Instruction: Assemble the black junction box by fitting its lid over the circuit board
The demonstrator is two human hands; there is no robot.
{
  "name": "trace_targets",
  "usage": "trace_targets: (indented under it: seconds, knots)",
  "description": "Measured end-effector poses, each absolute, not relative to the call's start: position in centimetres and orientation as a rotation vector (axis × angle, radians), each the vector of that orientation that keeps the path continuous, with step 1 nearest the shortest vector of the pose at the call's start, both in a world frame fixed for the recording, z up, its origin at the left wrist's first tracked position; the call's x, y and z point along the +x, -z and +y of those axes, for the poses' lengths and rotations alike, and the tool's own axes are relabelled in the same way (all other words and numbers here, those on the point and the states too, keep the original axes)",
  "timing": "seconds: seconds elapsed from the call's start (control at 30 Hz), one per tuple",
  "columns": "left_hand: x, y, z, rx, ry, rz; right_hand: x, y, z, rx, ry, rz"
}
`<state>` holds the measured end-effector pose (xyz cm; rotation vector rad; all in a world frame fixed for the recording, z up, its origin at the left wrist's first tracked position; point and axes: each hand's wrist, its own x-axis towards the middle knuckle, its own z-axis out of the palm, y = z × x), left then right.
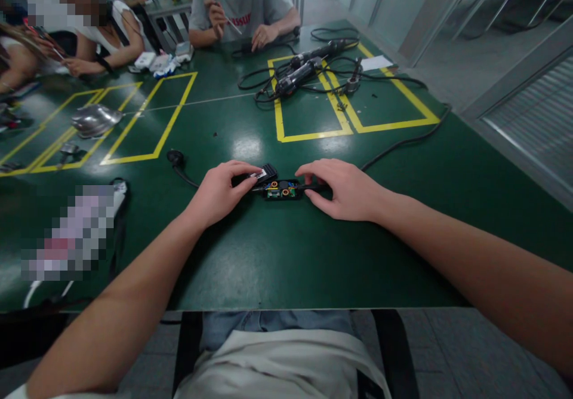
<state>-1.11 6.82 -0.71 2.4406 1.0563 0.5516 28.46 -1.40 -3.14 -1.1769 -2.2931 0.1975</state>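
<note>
On the green table in front of me lies an open black casing (283,196) with a circuit board inside, showing copper-coloured ring coils and coloured wires. My left hand (226,190) pinches a black cover (269,174) with a white label, tilted just behind the casing's left part. A black cable with a plug (175,158) runs from the left toward that hand. At the casing's right end, my right hand (342,189) curls thumb and fingers around the black cable (317,187). Its fingertips are close to the casing's edge.
Behind, black power screwdrivers (298,76) and looped cables lie across yellow tape rectangles (313,135). A metal bowl (95,119) and a blurred pouch-like item (76,232) are at left. Across the table a person (244,11) holds a screwdriver; other people sit far left. The table's front edge (268,309) is near my lap.
</note>
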Motion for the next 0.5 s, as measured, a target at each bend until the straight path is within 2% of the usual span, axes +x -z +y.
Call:
trace_targets:
  seconds: [0.4,0.5]
  knots:
    - [-1.85,1.06,7.26,2.431,-0.584,1.303,28.55,3.14,-1.33,-1.167,-0.227,-2.290]
    - [-1.61,0.94,6.77,2.468,-0.698,1.255,28.57,3.24,-1.38,-1.189,-0.248,-2.270]
